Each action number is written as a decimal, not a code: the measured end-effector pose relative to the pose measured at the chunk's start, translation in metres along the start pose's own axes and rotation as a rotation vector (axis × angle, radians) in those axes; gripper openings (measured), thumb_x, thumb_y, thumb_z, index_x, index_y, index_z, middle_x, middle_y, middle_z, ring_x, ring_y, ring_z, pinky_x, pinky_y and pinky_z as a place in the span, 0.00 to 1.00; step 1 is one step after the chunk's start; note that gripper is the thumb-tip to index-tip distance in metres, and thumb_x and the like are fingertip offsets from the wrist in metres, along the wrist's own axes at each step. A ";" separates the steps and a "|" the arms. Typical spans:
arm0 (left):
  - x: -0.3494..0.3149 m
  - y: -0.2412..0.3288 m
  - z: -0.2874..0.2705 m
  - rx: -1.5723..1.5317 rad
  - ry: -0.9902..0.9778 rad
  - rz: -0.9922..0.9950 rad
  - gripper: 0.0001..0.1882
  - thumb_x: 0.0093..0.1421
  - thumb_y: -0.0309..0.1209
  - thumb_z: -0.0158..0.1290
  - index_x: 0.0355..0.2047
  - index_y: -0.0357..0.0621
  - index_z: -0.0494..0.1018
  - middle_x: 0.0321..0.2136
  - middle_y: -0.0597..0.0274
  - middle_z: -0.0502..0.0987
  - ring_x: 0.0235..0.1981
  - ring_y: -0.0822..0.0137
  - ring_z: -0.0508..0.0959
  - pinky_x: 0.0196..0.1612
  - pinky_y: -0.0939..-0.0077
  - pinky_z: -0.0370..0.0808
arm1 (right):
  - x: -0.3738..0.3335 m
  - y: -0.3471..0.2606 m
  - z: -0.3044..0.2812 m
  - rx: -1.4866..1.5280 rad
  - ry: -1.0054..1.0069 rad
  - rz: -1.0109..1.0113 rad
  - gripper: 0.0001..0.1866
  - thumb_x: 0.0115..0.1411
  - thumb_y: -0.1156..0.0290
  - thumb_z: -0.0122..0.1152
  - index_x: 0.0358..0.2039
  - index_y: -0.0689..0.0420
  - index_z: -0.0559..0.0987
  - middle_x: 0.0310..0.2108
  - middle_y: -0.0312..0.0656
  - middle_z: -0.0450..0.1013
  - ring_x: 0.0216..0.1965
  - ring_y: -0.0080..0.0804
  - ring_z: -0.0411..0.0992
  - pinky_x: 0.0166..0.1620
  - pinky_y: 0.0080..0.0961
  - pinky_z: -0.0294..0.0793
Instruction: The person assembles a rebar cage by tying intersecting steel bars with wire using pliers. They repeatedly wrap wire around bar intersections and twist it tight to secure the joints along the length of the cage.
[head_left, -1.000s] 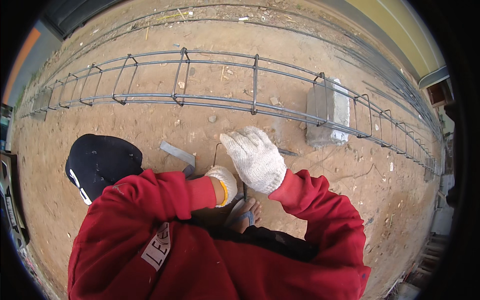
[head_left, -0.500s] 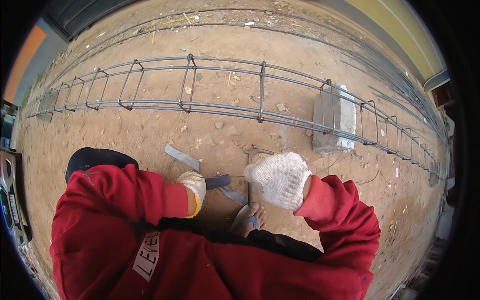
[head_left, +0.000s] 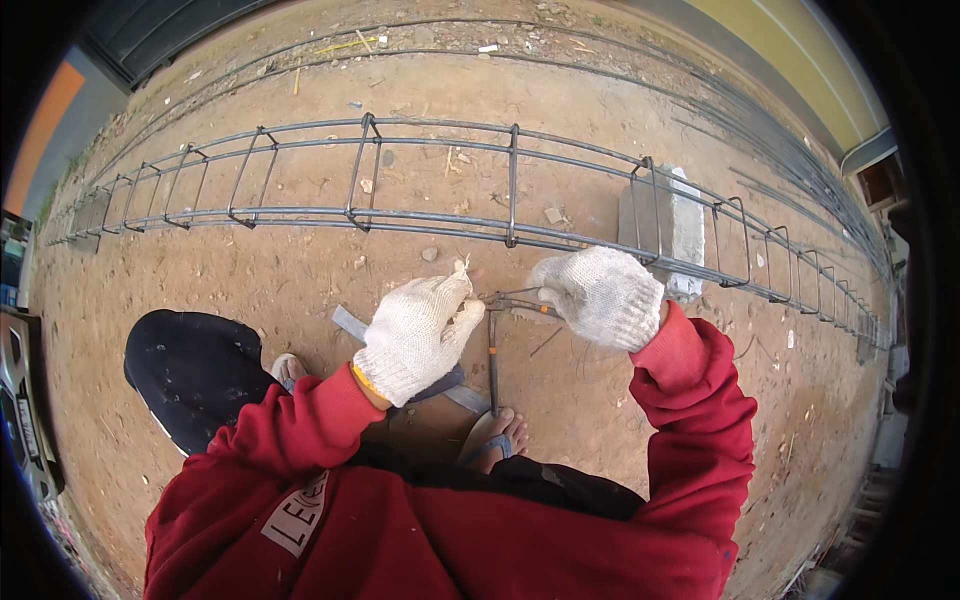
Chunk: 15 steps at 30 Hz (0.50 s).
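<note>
White knit gloves cover both my hands. My left hand (head_left: 420,328) is closed, thumb and fingers bent together at the end of a thin wire. To its right, my right hand (head_left: 603,297) is closed round the wire's other end, just in front of the rebar cage (head_left: 450,231). Below the wire, pincers (head_left: 493,352) with orange-banded handles lie spread open on the dirt, one handle pointing toward my foot and the other under my right hand. A flat grey strip (head_left: 350,323) lies partly hidden behind my left hand.
The long rebar cage crosses in front of me, resting on a concrete block (head_left: 655,220) at the right and another support (head_left: 92,212) at the far left. Loose rebar rods (head_left: 780,150) lie behind. My sandalled foot (head_left: 497,435) stands by the pincers.
My left hand has risen forward and right from beside the grey strip. My right hand has moved forward and slightly right, close to the cage. The pincers stay about where they were.
</note>
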<state>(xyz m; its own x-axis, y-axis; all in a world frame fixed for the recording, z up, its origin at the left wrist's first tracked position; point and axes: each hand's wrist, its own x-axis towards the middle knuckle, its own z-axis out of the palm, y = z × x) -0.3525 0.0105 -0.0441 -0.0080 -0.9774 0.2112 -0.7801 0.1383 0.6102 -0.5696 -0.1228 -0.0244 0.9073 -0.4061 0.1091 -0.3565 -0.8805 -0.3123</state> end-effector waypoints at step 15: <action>-0.033 -0.076 0.105 -0.620 0.117 -0.271 0.09 0.67 0.31 0.52 0.42 0.39 0.75 0.25 0.58 0.80 0.20 0.66 0.77 0.26 0.71 0.73 | 0.037 -0.026 -0.017 0.250 0.083 0.238 0.18 0.58 0.61 0.69 0.45 0.56 0.82 0.27 0.48 0.77 0.28 0.42 0.78 0.33 0.32 0.75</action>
<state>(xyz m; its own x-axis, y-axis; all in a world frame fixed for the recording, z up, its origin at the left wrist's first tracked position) -0.3593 0.0153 -0.1777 0.2318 -0.9715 0.0497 -0.2422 -0.0082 0.9702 -0.5308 -0.1190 0.0034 0.7808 -0.6198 0.0786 -0.4807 -0.6764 -0.5581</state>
